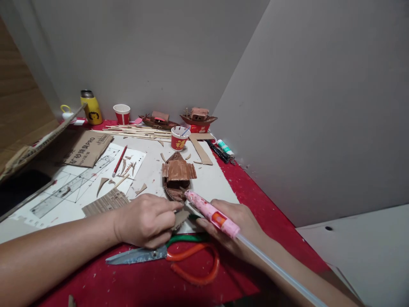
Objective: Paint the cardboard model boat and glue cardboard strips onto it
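Note:
My left hand point(148, 219) is closed near the table's front, its fingertips pinching a small piece of brown cardboard point(181, 218). My right hand point(231, 219) is wrapped round a pink glue gun point(212, 213) with a long clear glue stick out of its back end. The gun's tip points at the near end of a small brown cardboard boat point(179, 170) with a ridged roof. Scissors point(191, 256) with green and orange handles lie just below my hands.
A paper cup point(180, 138) stands behind the boat. Farther back are thin wooden sticks point(137, 133), two finished model boats point(198, 115) and a yellow bottle point(91, 108). Cardboard point(87, 147), a clear ruler point(73, 187), a red pencil point(120, 161) and scraps lie left. Markers point(218, 152) lie right.

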`<control>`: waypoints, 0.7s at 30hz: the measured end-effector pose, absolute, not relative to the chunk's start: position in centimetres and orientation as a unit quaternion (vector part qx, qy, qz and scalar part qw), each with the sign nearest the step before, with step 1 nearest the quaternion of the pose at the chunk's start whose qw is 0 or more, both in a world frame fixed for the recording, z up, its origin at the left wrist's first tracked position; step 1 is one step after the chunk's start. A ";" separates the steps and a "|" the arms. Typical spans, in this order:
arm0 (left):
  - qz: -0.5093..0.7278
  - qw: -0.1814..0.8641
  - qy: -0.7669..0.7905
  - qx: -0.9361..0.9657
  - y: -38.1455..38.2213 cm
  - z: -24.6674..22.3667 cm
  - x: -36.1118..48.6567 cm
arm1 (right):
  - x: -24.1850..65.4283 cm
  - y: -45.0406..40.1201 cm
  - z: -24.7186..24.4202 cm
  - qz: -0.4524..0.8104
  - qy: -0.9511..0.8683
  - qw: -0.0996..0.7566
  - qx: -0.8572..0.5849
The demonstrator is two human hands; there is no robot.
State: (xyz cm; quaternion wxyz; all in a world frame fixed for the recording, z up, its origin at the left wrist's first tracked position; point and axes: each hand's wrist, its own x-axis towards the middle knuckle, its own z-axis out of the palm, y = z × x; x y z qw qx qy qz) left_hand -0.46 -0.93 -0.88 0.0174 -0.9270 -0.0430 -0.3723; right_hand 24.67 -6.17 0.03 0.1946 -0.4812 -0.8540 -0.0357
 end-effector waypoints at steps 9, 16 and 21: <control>-0.367 0.086 0.031 -0.926 -1.8 -0.7 -0.2 | 22.9 -4.6 1.4 -0.025 -0.861 0.164 -0.481; -0.369 0.062 0.010 -0.927 -1.6 -0.9 -0.2 | 22.5 -4.0 1.1 -0.039 -0.871 0.184 -0.454; -0.368 0.065 0.000 -0.928 -1.6 -0.9 -0.1 | 22.4 -4.0 1.1 -0.018 -0.869 0.188 -0.458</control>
